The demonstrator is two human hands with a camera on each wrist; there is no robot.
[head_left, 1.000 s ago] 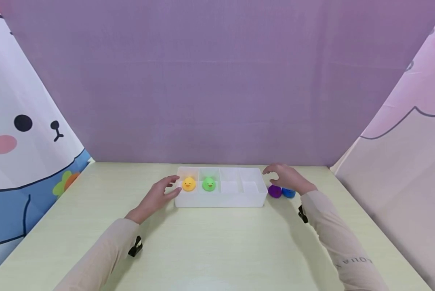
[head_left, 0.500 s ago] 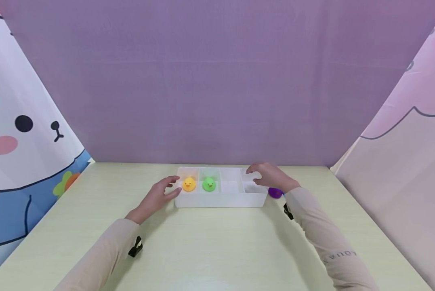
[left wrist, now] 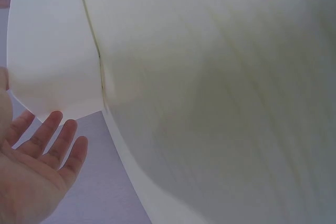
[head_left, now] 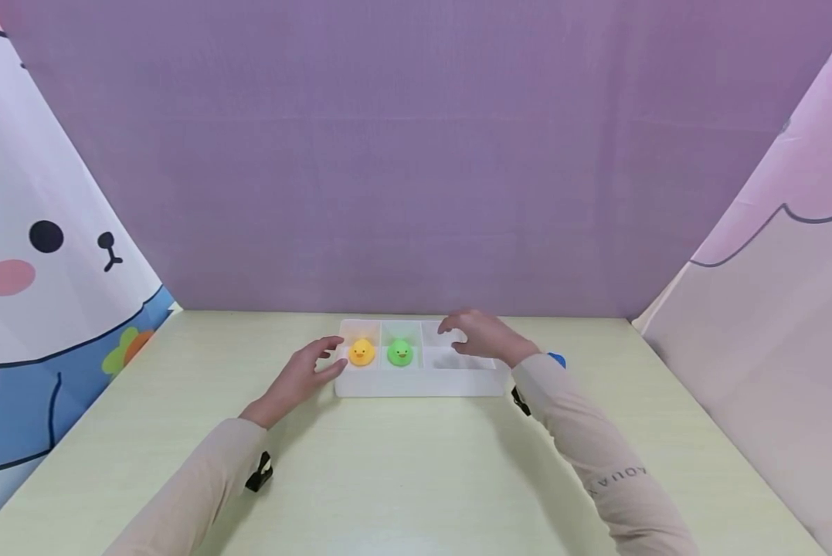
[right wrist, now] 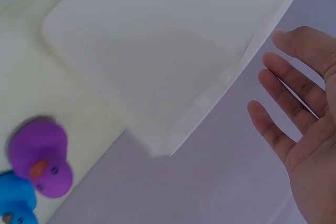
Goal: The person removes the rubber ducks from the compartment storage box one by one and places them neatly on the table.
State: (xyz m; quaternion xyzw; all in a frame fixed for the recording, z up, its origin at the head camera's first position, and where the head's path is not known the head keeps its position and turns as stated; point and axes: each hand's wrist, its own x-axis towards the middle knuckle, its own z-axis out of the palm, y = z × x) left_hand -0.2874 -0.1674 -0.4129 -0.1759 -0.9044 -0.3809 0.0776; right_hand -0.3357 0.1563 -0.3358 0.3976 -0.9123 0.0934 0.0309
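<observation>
Since a second ago your right hand (head_left: 485,340) has travelled left, from beside the right end of the tray (head_left: 422,384) to above its right-hand compartments. It now covers the purple duck (right wrist: 42,156) in the head view, and only a sliver of the blue duck (head_left: 557,359) shows past your sleeve. Your left hand (head_left: 304,374) has not shifted.

Nearest you, your forearms lie over the pale yellow counter (head_left: 402,471). Your left hand rests with straight, relaxed fingers against the tray's left end. Your right hand is spread, fingers loose, holding nothing.

The tray is white plastic, shallow and rectangular, split into compartments side by side. It sits at the middle of the counter toward the far edge, with its long axis running left to right across your view. The yellow duck (head_left: 361,352) sits in the leftmost compartment and the green duck (head_left: 399,352) in the next, both facing you. On the counter just off the tray's right end, the purple and blue ducks sit touching.
</observation>
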